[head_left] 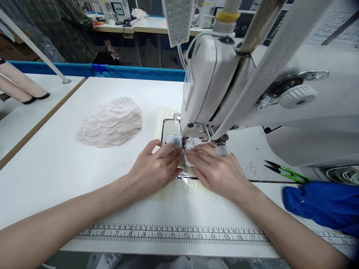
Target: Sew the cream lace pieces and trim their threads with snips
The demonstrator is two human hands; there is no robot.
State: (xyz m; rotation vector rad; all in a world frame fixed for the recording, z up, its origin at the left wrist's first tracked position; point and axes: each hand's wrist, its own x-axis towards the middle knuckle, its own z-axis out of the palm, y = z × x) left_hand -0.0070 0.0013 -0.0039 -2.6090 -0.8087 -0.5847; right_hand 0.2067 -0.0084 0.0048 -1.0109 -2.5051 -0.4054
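Tabletop (pixel 56 164) — hands (pixel 153 168) (pixel 220 168) (both) at lace (pixel 193 142)

Left hand (pixel 155 166): fingers bent, tips close beside the presser foot (pixel 184 143); whether they pinch anything is unclear
Right hand (pixel 218 168): fingers laid over the white lace piece (pixel 193 142), right of the foot
Sewing machine (pixel 202 82): white, above the lace piece
Lace stack (pixel 114 123): on the table (pixel 56 186), left of the machine
Green-handled snips (pixel 291 172): right side, blades pointing left
Blue cloth (pixel 322 203): bunched, nearer than the snips
Ruler strip (pixel 174 234): along the near edge
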